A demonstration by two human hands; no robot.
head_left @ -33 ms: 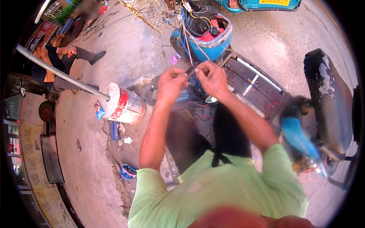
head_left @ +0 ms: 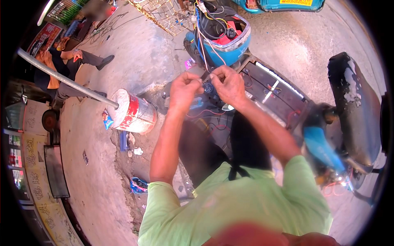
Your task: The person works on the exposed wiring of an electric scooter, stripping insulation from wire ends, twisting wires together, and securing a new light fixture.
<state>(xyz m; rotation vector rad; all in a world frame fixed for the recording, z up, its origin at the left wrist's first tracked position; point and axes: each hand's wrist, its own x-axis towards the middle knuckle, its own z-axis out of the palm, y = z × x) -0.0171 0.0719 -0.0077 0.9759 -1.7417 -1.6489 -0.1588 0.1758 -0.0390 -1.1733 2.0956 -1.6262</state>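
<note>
My left hand point(head_left: 184, 91) and my right hand point(head_left: 228, 85) are close together in front of my knees, each with thumb and fingers pinched. Thin pink wires point(head_left: 202, 47) hang from the front of a blue electric scooter point(head_left: 230, 52) down to my fingertips, and one runs into my right hand. A small dark strip point(head_left: 205, 75) shows between the fingertips; what my left hand pinches is too small to make out. Just below the hands is a round dark-blue part point(head_left: 208, 87), partly covered by my right hand. Loose wires point(head_left: 209, 111) lie underneath.
The scooter's open floorboard point(head_left: 273, 96) and worn black seat point(head_left: 355, 110) extend to the right. To the left stands a red-and-white bucket point(head_left: 137, 112) with a metal pole point(head_left: 67, 78) in it. A seated person point(head_left: 61, 69) is at the far left. A wire basket point(head_left: 164, 16) is above.
</note>
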